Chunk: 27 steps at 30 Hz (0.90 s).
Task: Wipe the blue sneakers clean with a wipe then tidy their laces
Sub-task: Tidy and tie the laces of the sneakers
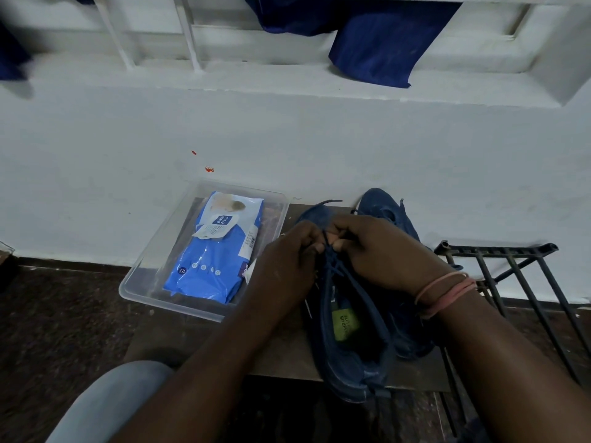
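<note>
Two dark blue sneakers stand side by side on a brown board (287, 356), toes toward the wall. The near sneaker (348, 353) shows a green insole label. Over its tongue, my left hand (287, 266) and my right hand (380, 254) each pinch a strand of its dark lace (335, 270). One lace end (329, 202) sticks out past the toe. My right wrist covers most of the far sneaker (383, 206). A blue pack of wipes (214, 251) lies in a clear plastic tray (140, 282) to the left.
A white wall (287, 139) rises just behind the board. A black metal rack (518, 282) lies on the floor at the right. Blue cloth (377, 43) hangs from a ledge above. My knee (121, 401) in light fabric sits at the lower left.
</note>
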Each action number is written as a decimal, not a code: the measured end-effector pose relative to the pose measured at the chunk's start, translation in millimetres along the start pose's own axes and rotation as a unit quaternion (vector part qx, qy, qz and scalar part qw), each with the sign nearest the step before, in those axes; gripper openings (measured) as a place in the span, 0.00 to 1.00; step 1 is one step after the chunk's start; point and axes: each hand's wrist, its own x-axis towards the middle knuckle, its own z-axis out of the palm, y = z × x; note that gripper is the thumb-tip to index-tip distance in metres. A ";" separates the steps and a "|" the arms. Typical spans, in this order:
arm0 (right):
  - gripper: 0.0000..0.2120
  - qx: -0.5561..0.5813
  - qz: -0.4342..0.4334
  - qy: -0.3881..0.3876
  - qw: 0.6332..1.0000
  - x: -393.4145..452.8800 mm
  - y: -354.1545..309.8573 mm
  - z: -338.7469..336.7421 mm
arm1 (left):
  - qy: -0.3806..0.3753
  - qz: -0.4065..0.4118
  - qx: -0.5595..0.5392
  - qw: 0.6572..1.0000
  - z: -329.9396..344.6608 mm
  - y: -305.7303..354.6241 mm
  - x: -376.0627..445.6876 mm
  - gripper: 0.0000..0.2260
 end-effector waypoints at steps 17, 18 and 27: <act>0.07 -0.089 0.004 0.071 0.994 3.4 8.7 2.7 | 0.002 -0.018 0.082 0.996 0.7 2.0 0.9 0.05; 0.09 -0.072 -0.002 0.070 0.995 2.5 7.5 3.5 | 0.001 -0.018 0.087 0.996 0.9 2.5 1.6 0.05; 0.10 -0.012 0.011 0.042 0.999 1.5 3.4 3.4 | -0.005 -0.023 0.064 0.998 -3.0 4.7 1.8 0.03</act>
